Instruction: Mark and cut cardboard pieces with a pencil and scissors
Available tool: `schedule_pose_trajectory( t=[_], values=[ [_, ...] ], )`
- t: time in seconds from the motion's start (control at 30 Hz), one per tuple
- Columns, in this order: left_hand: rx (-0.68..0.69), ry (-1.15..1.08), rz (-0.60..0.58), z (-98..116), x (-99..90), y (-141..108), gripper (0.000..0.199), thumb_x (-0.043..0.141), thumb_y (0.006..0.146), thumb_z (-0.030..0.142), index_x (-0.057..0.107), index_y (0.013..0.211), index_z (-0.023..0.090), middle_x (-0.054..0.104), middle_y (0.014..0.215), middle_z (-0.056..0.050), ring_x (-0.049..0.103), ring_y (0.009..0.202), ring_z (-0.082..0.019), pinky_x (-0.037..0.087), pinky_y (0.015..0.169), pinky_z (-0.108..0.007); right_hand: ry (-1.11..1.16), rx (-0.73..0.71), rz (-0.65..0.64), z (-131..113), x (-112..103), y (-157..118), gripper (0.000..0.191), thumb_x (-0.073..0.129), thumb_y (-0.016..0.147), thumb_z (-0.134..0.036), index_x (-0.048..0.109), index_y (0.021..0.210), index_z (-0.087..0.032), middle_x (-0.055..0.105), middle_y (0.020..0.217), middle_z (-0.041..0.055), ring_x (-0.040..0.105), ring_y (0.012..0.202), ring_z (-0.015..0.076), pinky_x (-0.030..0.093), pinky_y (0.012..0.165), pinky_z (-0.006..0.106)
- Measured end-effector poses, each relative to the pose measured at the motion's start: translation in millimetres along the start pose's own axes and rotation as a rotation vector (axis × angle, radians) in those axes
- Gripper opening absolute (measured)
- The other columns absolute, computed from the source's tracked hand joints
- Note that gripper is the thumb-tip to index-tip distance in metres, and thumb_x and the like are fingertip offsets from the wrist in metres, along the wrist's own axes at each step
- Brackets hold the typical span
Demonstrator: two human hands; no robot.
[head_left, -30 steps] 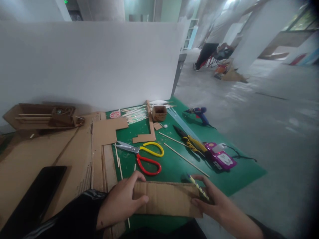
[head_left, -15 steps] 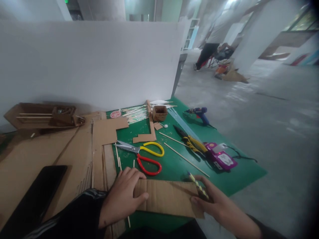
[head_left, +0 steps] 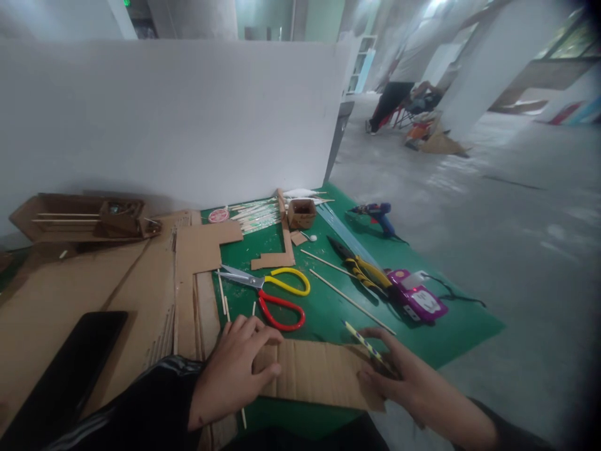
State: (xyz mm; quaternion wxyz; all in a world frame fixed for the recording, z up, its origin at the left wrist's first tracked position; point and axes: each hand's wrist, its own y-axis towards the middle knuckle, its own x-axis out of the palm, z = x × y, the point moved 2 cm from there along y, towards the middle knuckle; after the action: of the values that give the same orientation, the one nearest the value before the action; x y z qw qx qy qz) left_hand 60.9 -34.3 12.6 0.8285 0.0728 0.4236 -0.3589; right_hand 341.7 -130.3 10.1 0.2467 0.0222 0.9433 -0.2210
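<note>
A strip of brown cardboard [head_left: 314,373] lies in front of me at the near edge of the green mat. On its left end rests my left hand [head_left: 239,363], thumb and fingers apart on either side of a corner. My right hand [head_left: 394,373] is at the strip's right end, its fingers closed round a patterned pen [head_left: 361,338], with the thumb against the cardboard. The pen's tip points up and left, over the strip's far edge. Scissors [head_left: 263,285] with one yellow and one red handle lie beyond the strip.
Pliers [head_left: 361,269], a purple power strip [head_left: 416,297] and a blue glue gun [head_left: 378,215] lie to the right. Thin sticks [head_left: 352,300] are on the green mat [head_left: 451,332]. A black phone [head_left: 70,376] and cardboard sheets [head_left: 131,275] fill the left.
The pen has swung in my right hand, so its tip sits further left. The fingers of my left hand have shifted slightly on the cardboard strip.
</note>
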Motion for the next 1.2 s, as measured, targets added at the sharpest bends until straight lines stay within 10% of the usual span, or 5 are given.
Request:
schedule_pose_trajectory(
  t=[0.33, 0.43, 0.53, 0.7, 1.2],
  values=[
    [0.045, 0.024, 0.046, 3.0, 1.5, -1.5, 0.017, 0.065, 0.085, 0.026, 0.065, 0.101, 0.029, 0.055, 0.111, -0.002, 0.047, 0.106, -0.025, 0.036, 0.094, -0.043, 0.209, -0.512, 0.361, -8.6, -36.1, -1.8, 0.032, 0.050, 0.097, -0.039, 0.059, 0.128, -0.034, 0.065, 0.104, 0.0040, 0.063, 0.060, 0.0138, 0.056, 0.056, 0.027],
    [0.058, 0.068, 0.081, 3.8, 3.0, -2.9, 0.011, 0.065, 0.085, 0.026, 0.067, 0.096, 0.029, 0.054, 0.107, -0.003, 0.047, 0.102, -0.025, 0.036, 0.088, -0.041, 0.510, -0.539, 0.095, -39.8, -37.8, 7.8, 0.040, 0.060, 0.091, -0.044, 0.055, 0.129, -0.033, 0.068, 0.118, 0.0076, 0.070, 0.088, 0.0254, 0.058, 0.078, 0.039],
    [0.062, 0.117, 0.094, 4.4, 4.9, -4.1, 0.009, 0.063, 0.087, 0.026, 0.067, 0.095, 0.030, 0.056, 0.101, -0.002, 0.048, 0.096, -0.024, 0.035, 0.082, -0.039, 0.507, -0.528, -0.168, -72.5, -25.1, 22.6, 0.011, 0.060, 0.093, -0.038, 0.060, 0.091, -0.027, 0.072, 0.071, 0.0003, 0.068, 0.067, 0.0205, 0.056, 0.066, 0.034],
    [0.066, 0.196, 0.108, 0.7, 11.2, -6.8, 0.008, 0.062, 0.088, 0.025, 0.065, 0.094, 0.029, 0.060, 0.103, -0.002, 0.050, 0.096, -0.026, 0.035, 0.080, -0.040, 0.236, -0.359, -0.255, -103.4, 19.0, 54.4, 0.064, 0.025, 0.097, -0.063, 0.067, 0.083, -0.017, 0.072, 0.070, 0.0088, 0.064, 0.056, 0.0185, 0.051, 0.055, 0.030],
    [0.213, 0.230, 0.225, -6.4, 23.4, -3.8, 0.013, 0.069, 0.083, 0.023, 0.062, 0.092, 0.029, 0.072, 0.094, 0.007, 0.063, 0.089, -0.019, 0.036, 0.080, -0.033, -0.222, -0.572, -0.272, -123.8, 92.6, 98.3, 0.043, 0.054, 0.091, -0.035, 0.037, 0.055, -0.019, 0.034, 0.048, -0.0084, 0.029, 0.046, 0.0062, 0.020, 0.045, 0.022]
  ],
)
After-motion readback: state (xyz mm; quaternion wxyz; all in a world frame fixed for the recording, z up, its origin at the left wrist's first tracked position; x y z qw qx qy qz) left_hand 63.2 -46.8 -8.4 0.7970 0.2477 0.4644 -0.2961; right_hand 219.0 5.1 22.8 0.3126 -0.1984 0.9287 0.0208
